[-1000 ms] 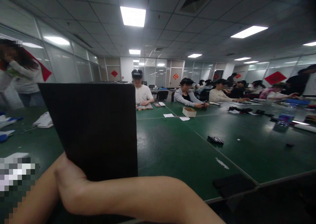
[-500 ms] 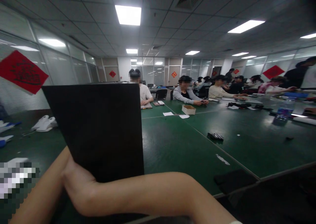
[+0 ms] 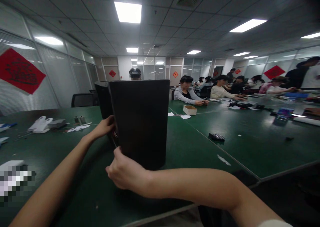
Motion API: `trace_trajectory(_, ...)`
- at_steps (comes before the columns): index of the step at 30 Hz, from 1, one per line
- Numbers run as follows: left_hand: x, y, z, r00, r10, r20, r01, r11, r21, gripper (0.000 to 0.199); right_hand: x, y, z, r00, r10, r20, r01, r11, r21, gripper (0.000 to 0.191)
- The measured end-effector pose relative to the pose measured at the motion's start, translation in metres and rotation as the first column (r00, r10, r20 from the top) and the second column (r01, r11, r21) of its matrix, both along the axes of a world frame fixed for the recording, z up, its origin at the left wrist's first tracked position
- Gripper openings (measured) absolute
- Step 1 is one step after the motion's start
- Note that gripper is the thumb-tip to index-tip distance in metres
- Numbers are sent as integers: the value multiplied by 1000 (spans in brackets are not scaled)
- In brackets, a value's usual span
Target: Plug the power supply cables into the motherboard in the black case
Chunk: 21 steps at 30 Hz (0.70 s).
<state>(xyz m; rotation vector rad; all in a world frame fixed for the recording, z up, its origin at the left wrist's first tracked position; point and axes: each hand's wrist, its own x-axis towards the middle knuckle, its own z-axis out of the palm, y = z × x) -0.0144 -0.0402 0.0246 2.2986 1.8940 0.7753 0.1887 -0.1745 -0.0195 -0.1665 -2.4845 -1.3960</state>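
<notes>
A tall black box-like case [image 3: 141,123] stands on the green table [image 3: 192,143] in front of me. A second black panel [image 3: 102,98] shows behind its left edge, with a gap between them. My left hand [image 3: 106,125] reaches into that gap from the left, its fingertips partly hidden, near some small reddish and pale parts. Lower down, my right hand [image 3: 127,170] is closed at the case's near left edge. A thin pale line runs up from its fingertips. What the fingers pinch is too small to make out.
White plastic bags [image 3: 41,124], a grey box [image 3: 57,123] and papers lie on the left. A small open box [image 3: 190,110] and a black item [image 3: 216,137] sit to the right. Several people work across the table. An office chair [image 3: 81,100] stands at the far left.
The black case has moved right and farther from me and has turned, so its left edge and rear panel show. Both hands have come into view at its left side.
</notes>
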Motion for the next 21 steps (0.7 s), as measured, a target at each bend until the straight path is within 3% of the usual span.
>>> trace_trajectory(4, -10, 17, -14, 996, -59, -63, 61, 998, 30, 42, 37, 15, -1, 995, -21, -96, 20, 1000, -12, 40)
trace_trajectory(7, -12, 23, -22, 979, -128, -162, 124, 992, -36, 56, 65, 30, -2, 991, -31, -128, 31, 1000, -5, 49)
trace_trajectory(11, -6, 21, -22, 939, -226, -260, 212, 974, -83, 59, 102, 57, -3, 983, -11, -185, 13, 1000, 8, 49)
trace_trajectory(14, 4, 18, -21, 910, -288, -300, 278, 958, -76, 56, 133, 84, -4, 982, -35, -184, 25, 998, -57, 45)
trace_trajectory(17, 19, 16, -24, 898, -283, -337, 279, 958, -63, 53, 165, 117, -5, 980, -102, -172, 78, 986, -144, 42)
trace_trajectory(21, 42, 15, -28, 873, -211, -439, 240, 971, 11, 47, 198, 162, -7, 973, -91, -210, 60, 987, -149, 39)
